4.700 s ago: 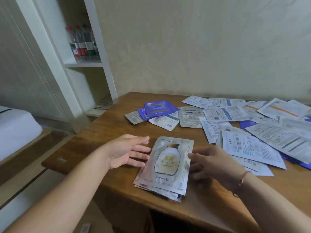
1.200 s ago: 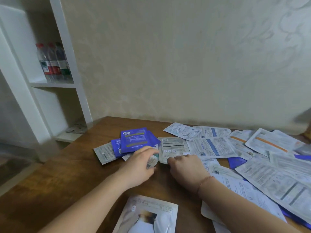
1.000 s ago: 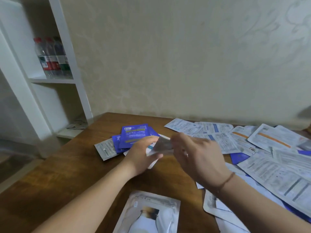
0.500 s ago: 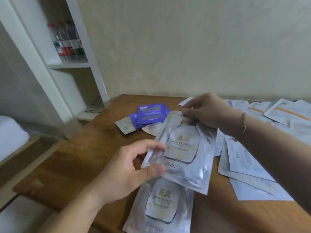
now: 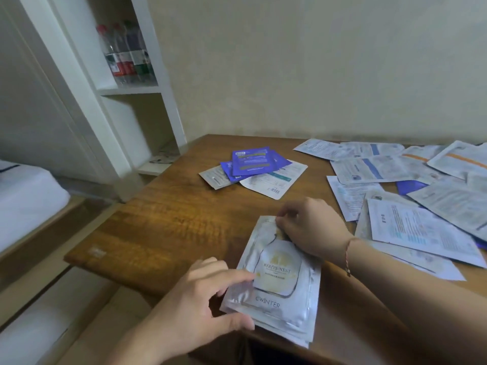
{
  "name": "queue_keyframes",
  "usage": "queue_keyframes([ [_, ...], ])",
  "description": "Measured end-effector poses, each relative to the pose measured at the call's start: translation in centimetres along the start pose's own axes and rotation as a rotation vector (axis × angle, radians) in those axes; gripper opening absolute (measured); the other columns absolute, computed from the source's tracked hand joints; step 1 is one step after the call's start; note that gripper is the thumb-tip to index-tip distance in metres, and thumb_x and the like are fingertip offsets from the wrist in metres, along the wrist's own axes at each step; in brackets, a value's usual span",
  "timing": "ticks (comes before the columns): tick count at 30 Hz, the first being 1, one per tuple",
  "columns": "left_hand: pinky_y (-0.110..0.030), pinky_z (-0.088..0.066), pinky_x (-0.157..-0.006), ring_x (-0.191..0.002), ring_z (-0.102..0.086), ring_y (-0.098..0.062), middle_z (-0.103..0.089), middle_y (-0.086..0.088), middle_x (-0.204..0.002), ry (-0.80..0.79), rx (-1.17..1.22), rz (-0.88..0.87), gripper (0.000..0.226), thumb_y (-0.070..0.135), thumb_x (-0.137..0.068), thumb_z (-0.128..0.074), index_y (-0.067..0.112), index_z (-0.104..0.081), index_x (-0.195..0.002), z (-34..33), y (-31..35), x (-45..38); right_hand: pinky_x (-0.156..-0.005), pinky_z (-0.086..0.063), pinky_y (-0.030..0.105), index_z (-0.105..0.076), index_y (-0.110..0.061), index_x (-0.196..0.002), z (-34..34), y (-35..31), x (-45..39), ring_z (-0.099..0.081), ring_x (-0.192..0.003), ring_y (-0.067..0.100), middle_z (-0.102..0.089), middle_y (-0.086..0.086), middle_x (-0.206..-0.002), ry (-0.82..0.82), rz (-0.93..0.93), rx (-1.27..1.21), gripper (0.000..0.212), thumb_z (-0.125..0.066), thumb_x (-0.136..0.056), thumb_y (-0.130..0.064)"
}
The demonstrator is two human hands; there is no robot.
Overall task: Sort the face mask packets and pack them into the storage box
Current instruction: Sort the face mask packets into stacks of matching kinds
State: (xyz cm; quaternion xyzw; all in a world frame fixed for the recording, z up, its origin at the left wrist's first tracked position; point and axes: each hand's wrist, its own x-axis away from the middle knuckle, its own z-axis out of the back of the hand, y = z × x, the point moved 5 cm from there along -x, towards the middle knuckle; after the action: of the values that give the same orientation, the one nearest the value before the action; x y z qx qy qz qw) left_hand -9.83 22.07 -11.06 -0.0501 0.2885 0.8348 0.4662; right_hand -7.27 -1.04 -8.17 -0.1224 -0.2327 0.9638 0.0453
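Note:
A silver Bird's Nest face mask packet [image 5: 279,283] lies face up on a small stack of like packets at the table's front edge. My left hand [image 5: 200,299] pinches its lower left corner between thumb and fingers. My right hand [image 5: 311,227] has curled fingers pinching the packet's top edge. Blue packets [image 5: 253,160] lie in a small pile at the middle back, on a white packet [image 5: 276,180]. Several white packets [image 5: 421,206] are spread over the right side. No storage box is in view.
The wooden table [image 5: 163,227] has its left corner and front edge close to the stack. A white shelf unit with water bottles [image 5: 123,54] stands at the back left. A white bed [image 5: 23,196] sits far left, below table height.
Both hands picked a silver packet from the spread at the back, turned it face up and brought it down onto the stack at the front edge.

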Motion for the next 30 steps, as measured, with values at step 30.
queue_keyframes([
  [30,-0.039,-0.012,-0.123,-0.151,-0.009,-0.015,-0.011,0.006,-0.165,-0.193,-0.456,0.427,0.062,0.053,-0.099,-0.043,0.026,-0.029,-0.153,2.7,-13.3,-14.3,-0.091,-0.044,0.019,-0.062,-0.036,-0.117,-0.1,-3.1,-5.5,-0.055,-0.109,0.003,-0.06,-0.018,-0.124,-0.081,0.189,-0.018,0.03,-0.056,-0.091,-0.051],
])
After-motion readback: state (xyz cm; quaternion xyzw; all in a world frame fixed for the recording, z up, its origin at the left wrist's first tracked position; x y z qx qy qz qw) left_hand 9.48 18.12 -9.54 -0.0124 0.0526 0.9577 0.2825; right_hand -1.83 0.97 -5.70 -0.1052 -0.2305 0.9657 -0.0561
